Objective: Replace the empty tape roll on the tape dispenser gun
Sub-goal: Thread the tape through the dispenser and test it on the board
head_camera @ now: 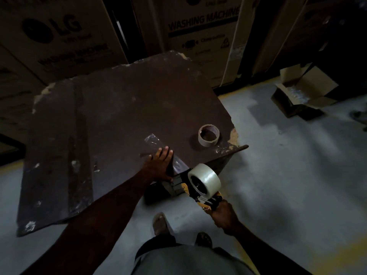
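Note:
My right hand [223, 215] grips the handle of the tape dispenser gun [195, 188] at the table's near edge. A full clear tape roll [206, 180] sits on the gun's hub. A strip of clear tape [162, 150] runs from the gun's mouth across the dark table top [111, 120]. My left hand [158, 164] lies flat on that strip, fingers spread, just left of the gun. The empty cardboard tape core [208, 135] stands on the table near its right corner, apart from both hands.
Large washing machine cartons [200, 34] stand behind the table. An open cardboard box [301, 92] lies on the grey floor at the right. My feet [160, 223] are on the floor just below the table's near edge.

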Demonstrator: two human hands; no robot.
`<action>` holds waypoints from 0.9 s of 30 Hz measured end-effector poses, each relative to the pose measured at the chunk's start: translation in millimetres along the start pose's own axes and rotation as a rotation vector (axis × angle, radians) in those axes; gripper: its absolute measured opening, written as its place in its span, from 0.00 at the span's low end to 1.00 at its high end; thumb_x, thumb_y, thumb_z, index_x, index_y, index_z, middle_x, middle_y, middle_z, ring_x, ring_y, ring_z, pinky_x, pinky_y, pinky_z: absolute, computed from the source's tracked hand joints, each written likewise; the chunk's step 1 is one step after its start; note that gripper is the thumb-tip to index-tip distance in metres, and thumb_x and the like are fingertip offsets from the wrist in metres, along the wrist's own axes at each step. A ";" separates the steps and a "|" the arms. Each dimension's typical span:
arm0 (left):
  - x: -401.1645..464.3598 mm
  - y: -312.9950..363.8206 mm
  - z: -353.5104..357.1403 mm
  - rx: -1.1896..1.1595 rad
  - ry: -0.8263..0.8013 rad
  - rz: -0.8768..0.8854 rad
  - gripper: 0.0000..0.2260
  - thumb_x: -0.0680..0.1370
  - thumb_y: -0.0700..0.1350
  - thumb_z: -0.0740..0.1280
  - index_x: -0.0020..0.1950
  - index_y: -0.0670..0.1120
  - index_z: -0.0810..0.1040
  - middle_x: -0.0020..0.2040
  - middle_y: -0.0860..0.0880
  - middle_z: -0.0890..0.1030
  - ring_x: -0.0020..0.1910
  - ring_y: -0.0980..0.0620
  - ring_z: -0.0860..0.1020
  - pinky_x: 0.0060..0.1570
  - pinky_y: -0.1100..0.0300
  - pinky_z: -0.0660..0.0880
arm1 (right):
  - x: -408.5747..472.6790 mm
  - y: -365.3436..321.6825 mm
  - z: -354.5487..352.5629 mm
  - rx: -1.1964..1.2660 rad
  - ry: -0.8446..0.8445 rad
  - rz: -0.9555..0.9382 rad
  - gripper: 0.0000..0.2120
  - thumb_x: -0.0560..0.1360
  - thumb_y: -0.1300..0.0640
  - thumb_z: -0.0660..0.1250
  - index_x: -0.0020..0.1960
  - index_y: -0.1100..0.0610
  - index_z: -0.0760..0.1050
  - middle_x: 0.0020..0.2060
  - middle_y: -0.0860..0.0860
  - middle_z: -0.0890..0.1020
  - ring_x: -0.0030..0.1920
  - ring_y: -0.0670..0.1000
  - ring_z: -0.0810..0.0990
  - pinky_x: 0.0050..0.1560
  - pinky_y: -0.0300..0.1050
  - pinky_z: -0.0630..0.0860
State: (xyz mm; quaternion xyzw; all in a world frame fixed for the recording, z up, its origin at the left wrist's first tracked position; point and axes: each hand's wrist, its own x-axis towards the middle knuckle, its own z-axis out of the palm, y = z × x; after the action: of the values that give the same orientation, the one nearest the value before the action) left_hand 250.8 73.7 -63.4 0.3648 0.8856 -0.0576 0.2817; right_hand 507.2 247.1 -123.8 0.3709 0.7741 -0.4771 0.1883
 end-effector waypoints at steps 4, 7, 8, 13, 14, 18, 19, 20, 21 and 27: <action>1.6 -0.1 0.9 -0.006 -0.001 -0.005 0.55 0.67 0.65 0.72 0.79 0.49 0.38 0.80 0.48 0.38 0.79 0.43 0.42 0.72 0.36 0.53 | -14.1 -14.4 -18.4 0.256 -0.101 0.098 0.04 0.70 0.58 0.75 0.42 0.56 0.81 0.23 0.52 0.74 0.21 0.50 0.69 0.26 0.43 0.66; -0.1 0.0 2.1 -0.004 0.025 -0.008 0.54 0.67 0.64 0.72 0.79 0.49 0.40 0.80 0.48 0.40 0.79 0.43 0.43 0.72 0.36 0.53 | -26.0 -25.3 -36.8 0.348 -0.233 0.121 0.08 0.73 0.62 0.72 0.37 0.59 0.76 0.23 0.54 0.70 0.21 0.50 0.66 0.27 0.41 0.64; -1.4 1.5 2.7 -0.005 0.035 -0.012 0.53 0.68 0.64 0.71 0.79 0.48 0.40 0.80 0.48 0.40 0.79 0.43 0.43 0.72 0.36 0.53 | -30.8 -29.7 -44.1 0.371 -0.280 0.127 0.08 0.73 0.62 0.72 0.37 0.58 0.75 0.24 0.55 0.71 0.22 0.51 0.67 0.27 0.41 0.65; -6.7 4.7 15.4 0.036 0.131 -0.041 0.49 0.70 0.65 0.67 0.79 0.47 0.41 0.80 0.47 0.42 0.79 0.44 0.46 0.72 0.39 0.53 | -45.6 -51.0 -70.3 0.491 -0.450 0.113 0.07 0.74 0.60 0.72 0.39 0.58 0.75 0.26 0.58 0.72 0.23 0.54 0.69 0.28 0.43 0.68; -7.4 4.5 18.3 0.027 0.133 -0.038 0.48 0.71 0.65 0.66 0.79 0.46 0.41 0.80 0.46 0.42 0.79 0.44 0.46 0.73 0.39 0.52 | -46.3 -56.8 -72.0 0.525 -0.464 0.123 0.07 0.74 0.61 0.71 0.40 0.58 0.75 0.26 0.58 0.71 0.23 0.54 0.69 0.27 0.43 0.68; -9.0 2.6 21.0 0.011 0.165 -0.014 0.45 0.72 0.66 0.58 0.79 0.47 0.42 0.80 0.46 0.42 0.79 0.44 0.45 0.73 0.39 0.50 | -37.3 -89.2 -73.4 0.639 -0.488 0.184 0.08 0.76 0.62 0.68 0.38 0.59 0.73 0.25 0.56 0.69 0.22 0.53 0.67 0.27 0.41 0.65; -9.8 1.2 21.6 -0.018 0.166 0.005 0.46 0.69 0.69 0.54 0.79 0.47 0.43 0.80 0.45 0.43 0.79 0.44 0.45 0.74 0.39 0.50 | -33.1 -100.4 -72.0 0.652 -0.492 0.191 0.08 0.76 0.62 0.67 0.39 0.60 0.73 0.25 0.56 0.69 0.21 0.52 0.67 0.26 0.41 0.65; -11.8 -0.5 20.8 -0.064 0.180 0.029 0.48 0.65 0.70 0.50 0.79 0.46 0.46 0.80 0.45 0.45 0.79 0.43 0.48 0.73 0.37 0.52 | -28.3 -112.6 -69.3 0.664 -0.500 0.190 0.06 0.76 0.62 0.67 0.41 0.61 0.73 0.24 0.55 0.69 0.21 0.52 0.67 0.26 0.41 0.65; -11.3 -4.6 20.2 -0.085 0.205 0.069 0.49 0.63 0.70 0.50 0.79 0.45 0.50 0.80 0.43 0.49 0.78 0.40 0.53 0.71 0.34 0.57 | -22.0 -124.3 -66.1 0.680 -0.510 0.189 0.05 0.76 0.62 0.67 0.42 0.61 0.73 0.24 0.55 0.69 0.21 0.52 0.67 0.26 0.41 0.65; -7.9 -20.5 25.6 -0.115 0.173 0.134 0.43 0.73 0.64 0.61 0.79 0.44 0.47 0.80 0.45 0.45 0.79 0.44 0.46 0.75 0.41 0.49 | 10.8 -189.7 -40.4 0.741 -0.552 0.162 0.15 0.75 0.60 0.65 0.30 0.58 0.73 0.23 0.51 0.69 0.20 0.49 0.66 0.25 0.41 0.65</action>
State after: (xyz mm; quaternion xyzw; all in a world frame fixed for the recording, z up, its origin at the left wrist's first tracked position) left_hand 253.2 46.1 -82.6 0.4098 0.8822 0.0439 0.2277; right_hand 359.7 235.7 2.0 0.3314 0.4412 -0.7860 0.2787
